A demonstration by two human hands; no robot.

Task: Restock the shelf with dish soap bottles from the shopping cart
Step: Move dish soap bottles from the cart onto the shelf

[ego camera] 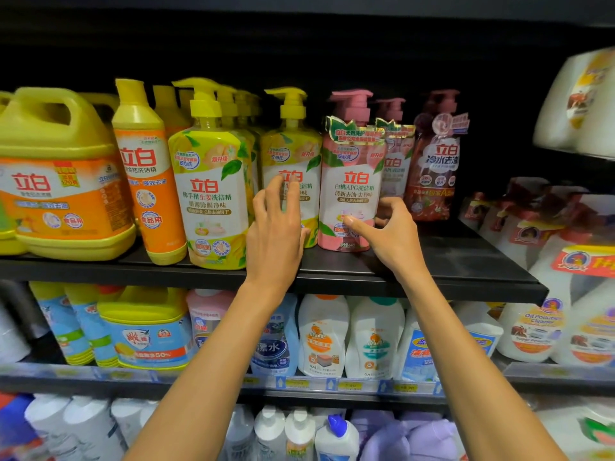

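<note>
Behind left hand [276, 227], yellow bottle [293, 144] half hidden — right hand [396, 237] grip unclear.
</note>
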